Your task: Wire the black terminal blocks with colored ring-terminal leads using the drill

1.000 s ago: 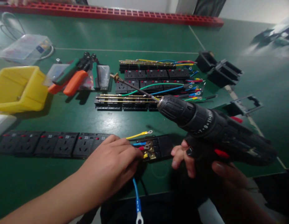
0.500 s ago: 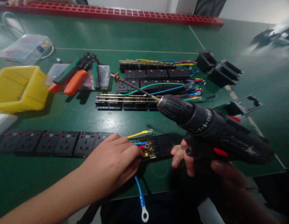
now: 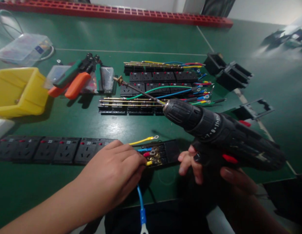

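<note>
My left hand (image 3: 114, 172) is closed at the right end of a row of black power sockets (image 3: 65, 151), its fingers on wires there. Below it hangs a blue wire (image 3: 140, 198) with a ring terminal, partly cut off by the bottom edge. Past my fingertips, blue, red and yellow crimped ends lie over the open brass terminals (image 3: 156, 157); a yellow wire (image 3: 142, 140) with a ring terminal sticks out behind. My right hand (image 3: 193, 165) grips a black cordless drill (image 3: 202, 122). Its long bit points up and left, and a small brass screw-like piece (image 3: 119, 79) sits at the tip.
Several wired socket strips (image 3: 163, 77) lie at the back. To the left are wire strippers or crimpers (image 3: 77, 78) on a clear box, a yellow bin (image 3: 16, 92) and another clear box (image 3: 25, 48). Black housings (image 3: 232, 76) stand at right. A red grid rail (image 3: 116, 13) runs behind.
My left hand has shifted slightly left, along with the socket row. The hanging blue wire has swung left and lower. The drill stays almost where it was.
</note>
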Motion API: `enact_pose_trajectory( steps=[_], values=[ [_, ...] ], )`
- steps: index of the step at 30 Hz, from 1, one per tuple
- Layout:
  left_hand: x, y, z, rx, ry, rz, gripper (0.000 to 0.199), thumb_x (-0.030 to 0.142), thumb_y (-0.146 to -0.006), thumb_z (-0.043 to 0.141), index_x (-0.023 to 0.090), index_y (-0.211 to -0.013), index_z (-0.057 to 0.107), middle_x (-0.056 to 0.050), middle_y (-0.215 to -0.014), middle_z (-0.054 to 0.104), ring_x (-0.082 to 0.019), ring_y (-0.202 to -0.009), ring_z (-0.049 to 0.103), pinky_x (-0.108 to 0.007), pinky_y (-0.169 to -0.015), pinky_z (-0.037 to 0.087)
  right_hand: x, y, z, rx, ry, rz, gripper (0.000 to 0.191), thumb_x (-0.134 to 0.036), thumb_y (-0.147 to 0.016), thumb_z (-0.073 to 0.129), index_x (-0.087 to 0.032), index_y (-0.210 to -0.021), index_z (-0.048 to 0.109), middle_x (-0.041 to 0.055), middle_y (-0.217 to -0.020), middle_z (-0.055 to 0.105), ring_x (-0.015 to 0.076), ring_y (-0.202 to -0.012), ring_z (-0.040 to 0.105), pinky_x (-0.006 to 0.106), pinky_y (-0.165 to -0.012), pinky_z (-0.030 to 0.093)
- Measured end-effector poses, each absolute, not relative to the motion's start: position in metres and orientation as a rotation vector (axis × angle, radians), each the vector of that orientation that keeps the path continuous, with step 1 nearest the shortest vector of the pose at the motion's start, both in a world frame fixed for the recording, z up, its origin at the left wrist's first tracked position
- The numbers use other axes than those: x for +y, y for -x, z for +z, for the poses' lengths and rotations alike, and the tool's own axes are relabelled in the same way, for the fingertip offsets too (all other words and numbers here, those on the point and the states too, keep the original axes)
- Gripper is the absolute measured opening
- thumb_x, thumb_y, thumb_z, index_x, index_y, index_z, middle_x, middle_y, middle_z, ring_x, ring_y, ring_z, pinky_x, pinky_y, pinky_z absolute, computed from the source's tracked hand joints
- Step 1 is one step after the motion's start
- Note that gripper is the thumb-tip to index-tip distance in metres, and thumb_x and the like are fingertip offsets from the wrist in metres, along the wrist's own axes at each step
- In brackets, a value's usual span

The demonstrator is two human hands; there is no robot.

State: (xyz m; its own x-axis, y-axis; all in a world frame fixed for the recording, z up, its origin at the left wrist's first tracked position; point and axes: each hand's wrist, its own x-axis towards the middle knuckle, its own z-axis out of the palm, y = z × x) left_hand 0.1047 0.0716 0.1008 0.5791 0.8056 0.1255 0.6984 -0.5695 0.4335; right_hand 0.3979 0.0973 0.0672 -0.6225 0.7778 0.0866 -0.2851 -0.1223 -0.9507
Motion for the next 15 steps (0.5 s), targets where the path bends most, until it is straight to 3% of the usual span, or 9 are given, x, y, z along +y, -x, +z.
enact_pose_trajectory(
  steps=[15],
  values=[
    [0.0673,-0.1041,0.1045,1.239,-2.238,0.498,0.016,0.011,-0.093,0.05,0.02,-0.083,0.058,0.004,-0.081,0.064,-0.012,-0.073,0.055,-0.03,-0.069,0.031,0.0954,-0.396,0.0657,-1.394,0.576,1.824,0.052,-0.054,-0.094,0.047,-0.025,-0.137,0.056,0.0035,-0.074,0.065,0.0289,-0.095,0.07,0.05,-0.106,0.041]
  ],
)
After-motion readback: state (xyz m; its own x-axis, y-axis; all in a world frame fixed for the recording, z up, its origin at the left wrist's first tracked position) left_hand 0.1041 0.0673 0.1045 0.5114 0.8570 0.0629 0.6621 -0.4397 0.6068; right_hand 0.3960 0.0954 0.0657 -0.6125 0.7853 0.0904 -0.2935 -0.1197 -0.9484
